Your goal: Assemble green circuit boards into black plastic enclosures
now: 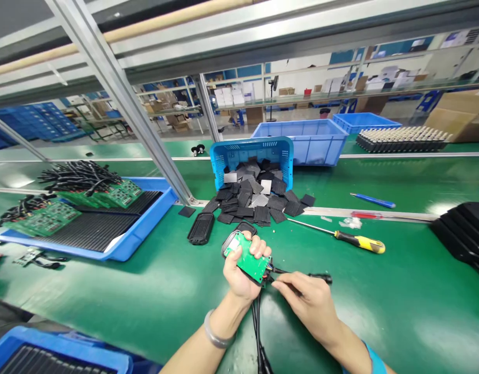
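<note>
My left hand [245, 270] is wrapped round a green circuit board [251, 259], together with a dark housing that shows at the board's upper left edge. Black cables [257, 327] leave the board's lower right end and hang toward me over the bench. At that end my right hand [311, 301] pinches a thin black cable close to the board, thumb against forefinger. Another cable reaches right to a black connector [325, 278]. Just beyond the left hand lies a black ribbed housing [201, 228], with a second dark cover [246, 227] partly hidden behind the fingers.
A tipped blue basket [289, 166] spills black ribbed plates [258, 200] onto the green bench. At left, a blue tray [146, 228] holds cabled circuit boards [48, 218]. A yellow-black screwdriver [359, 242], blue pen [373, 200] and black housings [465, 234] lie right. A metal post [122, 98] rises left of centre.
</note>
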Available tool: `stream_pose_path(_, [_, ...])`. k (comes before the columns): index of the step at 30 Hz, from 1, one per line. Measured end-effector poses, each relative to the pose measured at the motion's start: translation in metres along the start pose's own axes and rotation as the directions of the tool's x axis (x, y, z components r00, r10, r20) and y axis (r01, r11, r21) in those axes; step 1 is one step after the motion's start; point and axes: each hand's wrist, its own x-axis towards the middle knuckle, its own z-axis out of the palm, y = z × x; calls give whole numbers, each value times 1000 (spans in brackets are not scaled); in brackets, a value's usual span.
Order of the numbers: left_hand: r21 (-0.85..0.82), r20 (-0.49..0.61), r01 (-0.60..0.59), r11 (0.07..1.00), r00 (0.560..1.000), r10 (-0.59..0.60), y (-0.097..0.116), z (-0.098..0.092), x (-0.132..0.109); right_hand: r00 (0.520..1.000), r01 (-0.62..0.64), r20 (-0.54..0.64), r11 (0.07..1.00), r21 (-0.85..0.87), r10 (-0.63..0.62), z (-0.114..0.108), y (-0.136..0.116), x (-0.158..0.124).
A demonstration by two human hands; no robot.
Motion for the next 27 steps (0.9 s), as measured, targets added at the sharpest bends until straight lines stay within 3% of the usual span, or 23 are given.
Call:
stream_pose_path(2, [-37, -48, 16, 999, 999, -17, 2, -2, 3, 947, 275, -99, 932, -236, -305, -2, 1, -1])
stream_pose_path(4, [-62, -80, 17, 998, 997, -22, 3, -3, 4, 892, 368, -137, 867, -337, -431, -2, 3, 0])
stream_pose_path(8, [-135, -120, 77, 988, 988, -94, 1, -7, 4, 855, 408, -74, 754, -515, -513, -3, 5, 5])
stream_pose_path(13, [-117, -187, 152, 982, 967, -172, -3, -7, 1, 847, 486, 104, 678, -551, -522, -13, 5, 11])
stream_pose_path(16, [-92, -205, 245, 965, 944, -260, -3, -6, 1, 766, 592, 210, 539, -599, -608, -24, 1, 15])
stream_pose_path(18, [-139, -239, 348, 927, 897, -373, -2, -7, 2, 690, 685, 318, 443, -579, -650, -30, -2, 17])
stream_pose_path(20, [-233, -277, 429, 873, 831, -482, 0, -10, 4, 653, 726, 373, 404, -556, -660, -34, -3, 19])
stream_pose_path(22, [-320, -292, 474, 820, 774, -561, 1, -12, 5, 660, 718, 351, 421, -554, -664, -36, -2, 18])
stream_pose_path(24, [-357, -285, 493, 793, 751, -595, 2, -13, 6, 670, 700, 306, 439, -564, -676, -34, 1, 16])
stream_pose_path(25, [-350, -278, 485, 802, 764, -583, 1, -13, 6, 680, 682, 268, 456, -572, -682, -31, 2, 15])
stream_pose_path(27, [-275, -263, 421, 865, 832, -488, 1, -11, 4, 739, 611, 160, 551, -568, -654, -25, 5, 11])
